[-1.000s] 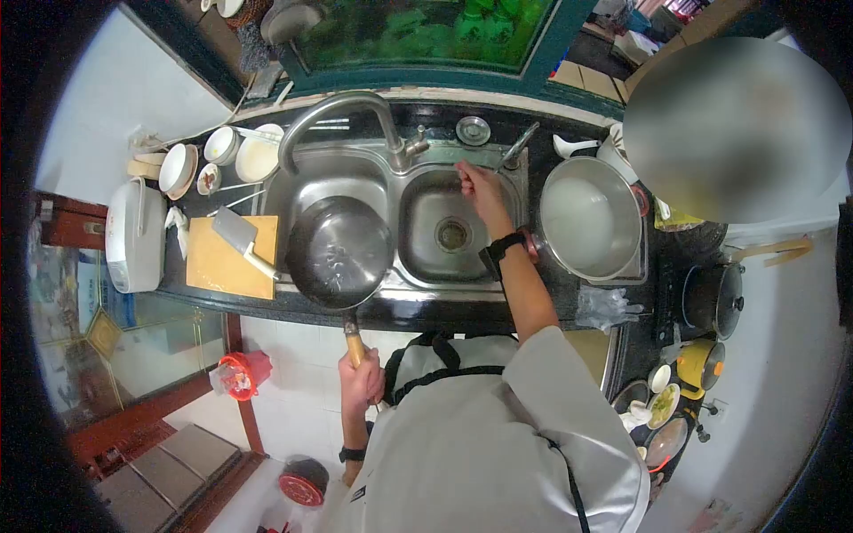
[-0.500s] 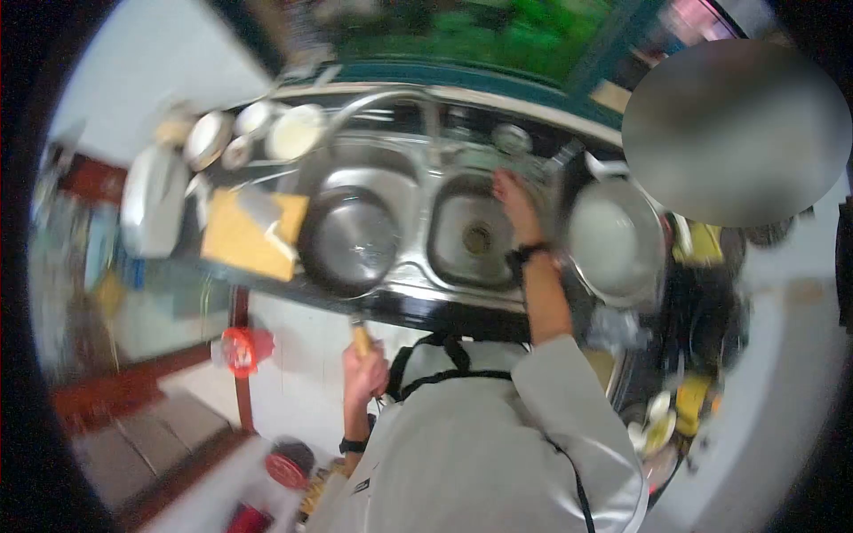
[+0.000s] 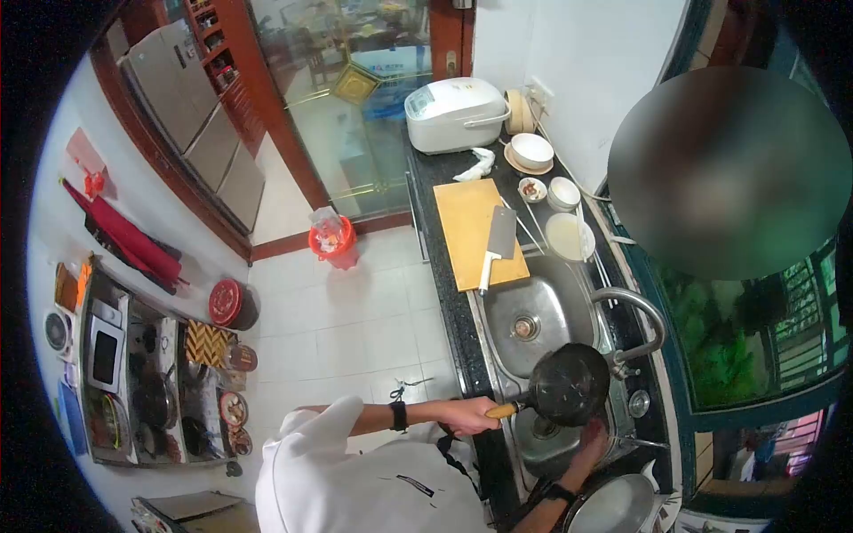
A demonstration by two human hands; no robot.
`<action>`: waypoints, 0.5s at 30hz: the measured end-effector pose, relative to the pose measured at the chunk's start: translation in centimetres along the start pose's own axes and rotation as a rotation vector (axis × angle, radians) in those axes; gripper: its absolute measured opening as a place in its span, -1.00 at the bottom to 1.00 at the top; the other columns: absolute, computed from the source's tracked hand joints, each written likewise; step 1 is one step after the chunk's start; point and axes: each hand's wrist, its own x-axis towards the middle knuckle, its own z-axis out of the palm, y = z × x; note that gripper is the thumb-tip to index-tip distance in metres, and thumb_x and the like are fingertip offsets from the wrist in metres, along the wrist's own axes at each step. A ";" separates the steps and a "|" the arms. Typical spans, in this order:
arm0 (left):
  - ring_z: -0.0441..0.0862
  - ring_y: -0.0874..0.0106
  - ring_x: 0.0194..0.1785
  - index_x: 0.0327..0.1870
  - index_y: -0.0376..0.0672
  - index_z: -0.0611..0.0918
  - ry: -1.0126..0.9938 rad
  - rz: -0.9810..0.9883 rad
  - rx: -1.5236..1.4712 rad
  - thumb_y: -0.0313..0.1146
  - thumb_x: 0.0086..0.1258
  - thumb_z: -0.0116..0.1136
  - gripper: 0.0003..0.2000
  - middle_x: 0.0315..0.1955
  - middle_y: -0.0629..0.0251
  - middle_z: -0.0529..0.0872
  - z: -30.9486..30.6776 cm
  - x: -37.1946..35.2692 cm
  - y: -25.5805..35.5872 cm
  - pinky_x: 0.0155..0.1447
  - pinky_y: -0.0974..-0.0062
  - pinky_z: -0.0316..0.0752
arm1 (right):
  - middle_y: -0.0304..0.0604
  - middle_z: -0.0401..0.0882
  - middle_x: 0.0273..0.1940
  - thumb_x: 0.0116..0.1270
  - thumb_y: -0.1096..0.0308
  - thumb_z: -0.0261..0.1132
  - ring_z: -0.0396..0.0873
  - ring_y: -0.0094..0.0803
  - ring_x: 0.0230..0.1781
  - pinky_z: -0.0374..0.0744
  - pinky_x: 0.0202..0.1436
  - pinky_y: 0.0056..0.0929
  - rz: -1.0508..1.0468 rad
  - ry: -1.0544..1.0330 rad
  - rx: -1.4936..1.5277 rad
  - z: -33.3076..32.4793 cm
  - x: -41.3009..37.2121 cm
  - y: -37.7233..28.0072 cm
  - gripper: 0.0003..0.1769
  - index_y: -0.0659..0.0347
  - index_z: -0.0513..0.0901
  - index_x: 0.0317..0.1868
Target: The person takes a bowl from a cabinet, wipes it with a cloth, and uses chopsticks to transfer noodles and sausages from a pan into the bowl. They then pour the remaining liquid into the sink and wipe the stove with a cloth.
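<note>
My left hand [image 3: 469,416] is wrapped round the wooden handle of a dark wok [image 3: 573,386]. The wok is over the double sink, covering part of the divider between the left basin [image 3: 533,306] and the right basin [image 3: 538,457]. At the wok's lower edge is my right hand [image 3: 590,449], its fingers partly hidden and blurred. The curved faucet [image 3: 647,306] stands just behind the wok. A cleaver [image 3: 500,238] lies on the wooden cutting board [image 3: 458,218], its handle pointing toward the left basin.
A white rice cooker [image 3: 456,114] stands at the counter's far end. Bowls, including one with pale liquid [image 3: 563,233], line the wall side. A large pale pan [image 3: 613,513] sits right of the sink. On the floor stands a red bin [image 3: 336,244].
The view has swung to the left. The wok has moved from the left basin toward the right one, lifted by my left hand, and my right hand has come to its edge.
</note>
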 end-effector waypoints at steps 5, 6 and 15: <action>0.31 0.65 -0.82 -0.25 -0.12 0.41 -0.086 -0.006 0.145 -0.25 0.44 -0.04 -0.85 -0.82 0.54 0.33 0.8 3.5 -1.1 -0.80 0.62 0.14 | -0.03 0.51 0.10 0.33 0.16 0.16 0.45 -0.20 0.09 0.37 0.20 -0.23 -0.136 0.036 0.310 -3.1 -3.4 3.7 -0.53 0.32 0.50 0.13; 0.30 0.66 -0.82 -0.23 -0.11 0.41 -0.050 -0.137 0.122 -0.25 0.44 -0.03 -0.86 -0.81 0.56 0.32 1.3 3.9 -0.9 -0.80 0.63 0.13 | -0.04 0.51 0.11 0.34 0.19 0.16 0.46 -0.15 0.10 0.40 0.16 -0.20 -0.007 0.047 0.429 -5.1 -1.8 8.0 -0.53 0.34 0.50 0.13; 0.19 0.65 -0.85 -0.42 -0.10 0.35 -0.102 -0.258 0.032 -0.31 0.38 0.07 -0.80 -0.82 0.54 0.25 4.1 8.4 -1.3 -0.81 0.62 0.09 | -0.06 0.61 0.00 0.40 0.34 0.08 0.59 -0.38 -0.02 0.52 0.06 -0.45 0.113 0.010 0.133 -1.3 -15.2 1.6 -0.70 0.35 0.54 0.02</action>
